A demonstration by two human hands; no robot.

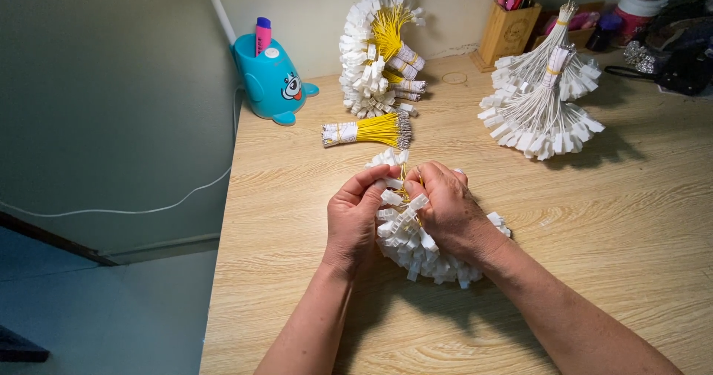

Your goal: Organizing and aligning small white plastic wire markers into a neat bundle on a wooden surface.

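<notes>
The bundle of white connectors [416, 252] you are working is a dense, rounded cluster of small white plastic plugs, with thin yellow wires showing at its top between your thumbs. It rests on the light wooden desk [594, 219], directly under and between your hands. Your left hand [353, 219] curls against its left side, fingertips pinching plugs near the top; your right hand [449, 212] lies over its right side, fingers closed on the wires.
</notes>
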